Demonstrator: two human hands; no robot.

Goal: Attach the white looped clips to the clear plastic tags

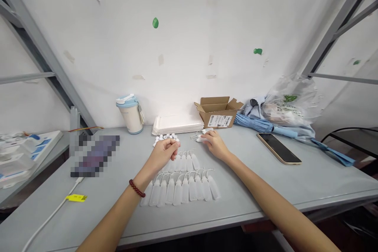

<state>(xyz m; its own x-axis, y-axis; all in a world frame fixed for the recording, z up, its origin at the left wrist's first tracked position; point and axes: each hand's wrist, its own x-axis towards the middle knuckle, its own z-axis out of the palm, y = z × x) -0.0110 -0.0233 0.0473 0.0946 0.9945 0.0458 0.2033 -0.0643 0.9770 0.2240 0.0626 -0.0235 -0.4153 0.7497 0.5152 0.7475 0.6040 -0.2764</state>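
Two rows of small translucent plastic bottles (177,193) with thin looped straps lie on the grey table, the back row (183,163) partly behind my left hand. My left hand (165,152) is closed in a pinch beside a small pile of white caps (159,138); what its fingertips hold is too small to make out. To the right, the fingers of my right hand (217,145) are closed on a small white plastic piece (202,139) in a little heap with thin strings, in front of the cardboard box. The fingertips are partly hidden.
Along the wall stand a cream tumbler (131,117) with a blue lid, a stack of white sheets (177,125) and an open cardboard box (220,114). A phone (279,148), blue umbrella (260,124) and plastic bag (291,106) lie right. A white cable (53,214) crosses the left side.
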